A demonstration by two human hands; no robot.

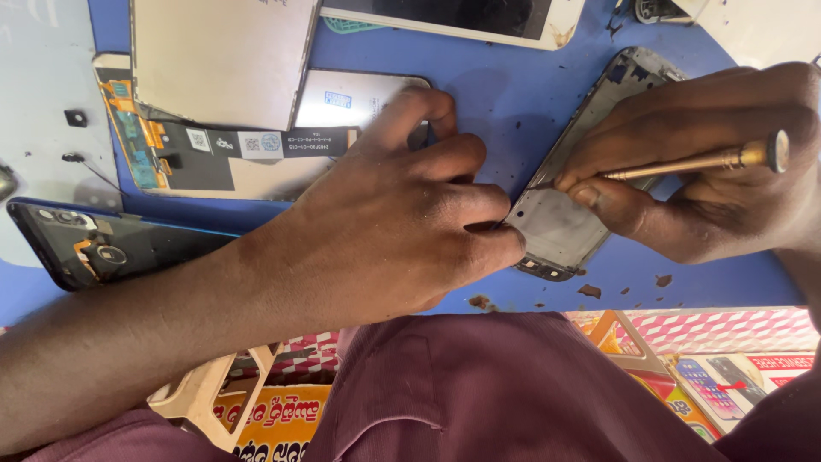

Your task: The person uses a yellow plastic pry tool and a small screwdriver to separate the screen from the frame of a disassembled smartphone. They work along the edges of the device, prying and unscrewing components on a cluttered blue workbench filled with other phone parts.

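A grey phone frame (560,218) lies tilted on the blue tabletop (513,103), near the edge closest to the person, its long side running up toward the far right corner. The right hand (710,162) rests over the upper part of the frame, fingers closed around a thin brass-coloured screwdriver (693,162) whose tip points at the frame's left rim. The left hand (410,214) lies knuckles up just beside the frame, fingers curled, their tips touching the frame's lower left edge; whether they pinch anything small there cannot be told.

Behind the left hand, toward the middle of the tabletop, a phone screen panel (256,141) lies face down, showing a dark ribbon cable with white stickers and an orange strip at its left end. A second, pale panel (222,60) overlaps it toward the far edge. Along the far edge lies a white-rimmed phone (462,17) with a dark screen. At the left edge a dark opened phone (94,244) lies with its camera parts exposed, partly under the left forearm. Small brown crumbs (590,291) are scattered on the tabletop near the near edge, below the frame. The person's maroon trousers (496,385) fill the foreground, with a cream plastic stool (205,393) beside them.
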